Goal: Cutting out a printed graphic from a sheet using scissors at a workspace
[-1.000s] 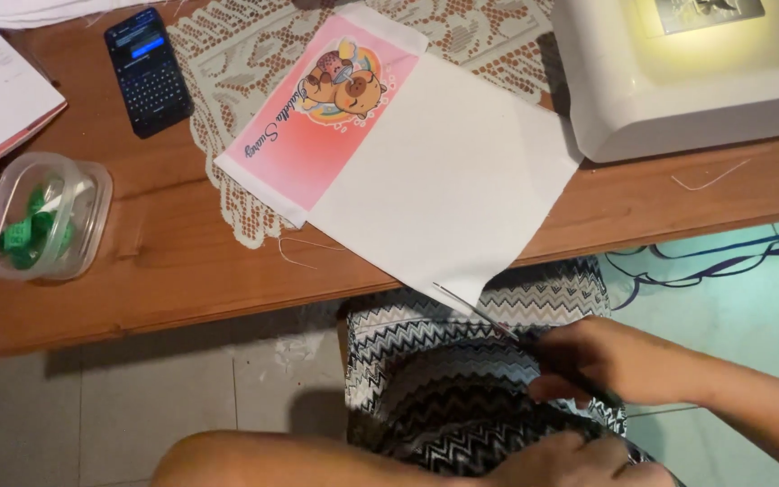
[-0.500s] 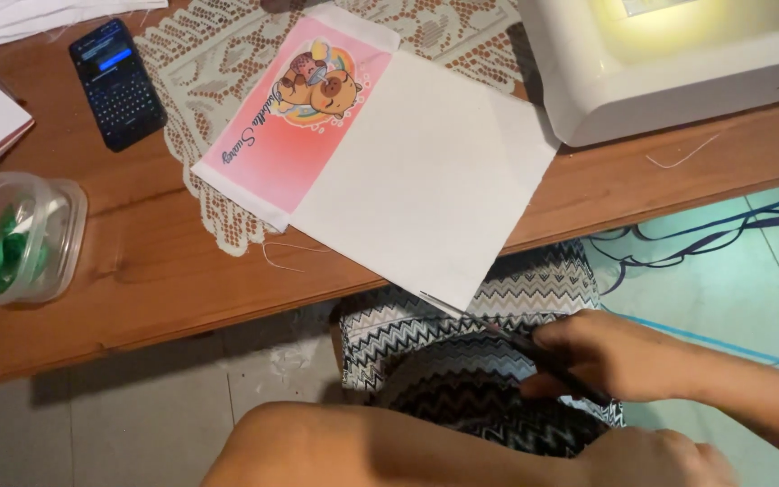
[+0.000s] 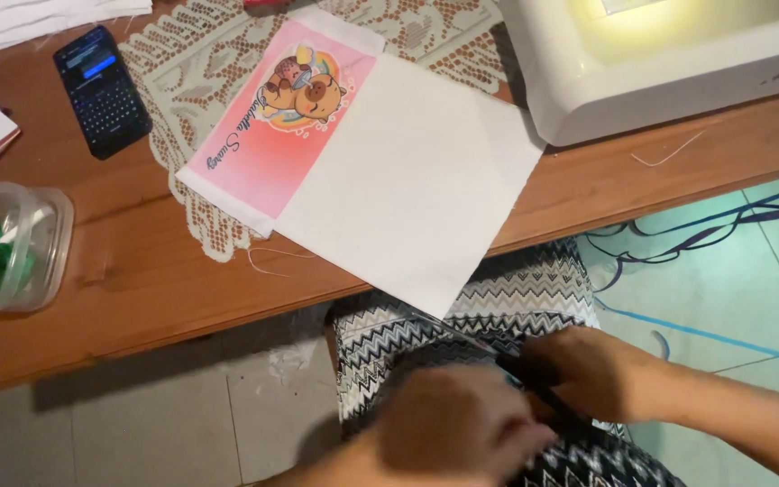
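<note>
Both hands low in the lap, below the table edge, over zigzag cloth (image 3: 498, 307) in black and white. Right hand (image 3: 597, 370) closed around a dark, thin tool (image 3: 534, 390), too blurred to name, with its tip pointing left across the cloth. Left hand (image 3: 457, 428) just beside it, blurred, fingers curled down onto the same cloth; whether gripping or only pressing, cannot tell. Above, on the wooden table (image 3: 137, 298), a white sheet (image 3: 416, 189) hanging slightly over the edge, its corner pointing down at the lap, joined to a pink printed panel (image 3: 272, 144) with a cartoon picture. Under the panel, a lace doily (image 3: 182, 81). Left of the doily, a dark phone (image 3: 103, 90), screen lit. At the far left, a clear plastic box (image 3: 20, 243) holding green bits. At the top right, a white sewing machine (image 3: 669, 63), lamp glowing yellow. Loose threads on the table beside it. Blue cords (image 3: 705, 234) on the tiled floor at right.
</note>
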